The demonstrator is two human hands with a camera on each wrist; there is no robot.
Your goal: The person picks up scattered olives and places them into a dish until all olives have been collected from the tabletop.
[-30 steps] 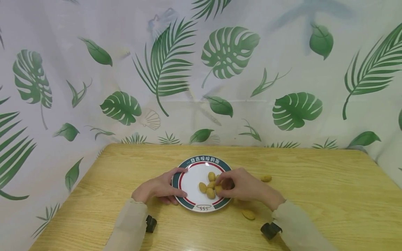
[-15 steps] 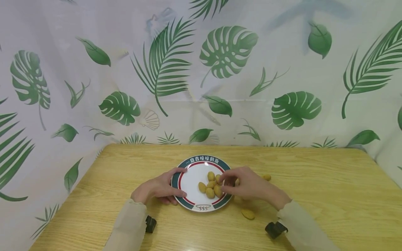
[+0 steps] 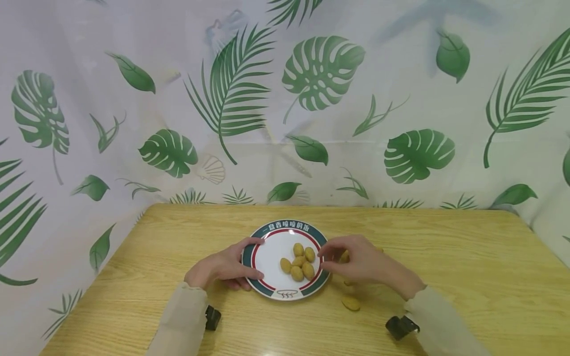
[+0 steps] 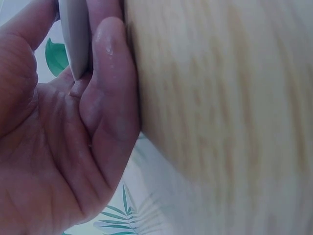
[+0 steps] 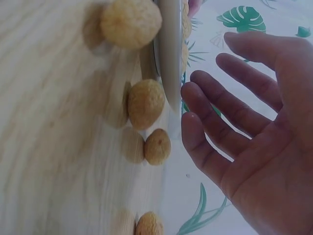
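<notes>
A round white plate with a dark green rim and a red ring lies on the table. Several yellow-brown, wrinkled oval pieces sit grouped on its right half. My left hand grips the plate's left edge, thumb and index finger over the rim. In the left wrist view, other fingers curl beneath the plate's edge. Just off the right rim, my right hand hovers, its palm bare in the right wrist view and its fingers loosely bent, holding nothing. It partly hides loose pieces in the head view.
A loose oval piece lies on the wooden table at the plate's front right. In the right wrist view, several loose pieces lie beside the plate's edge. A leaf-patterned curtain stands behind the table.
My right hand has drawn back to the right from over the pieces on the plate, its fingers now apart from them. My left hand keeps its grip on the plate.
</notes>
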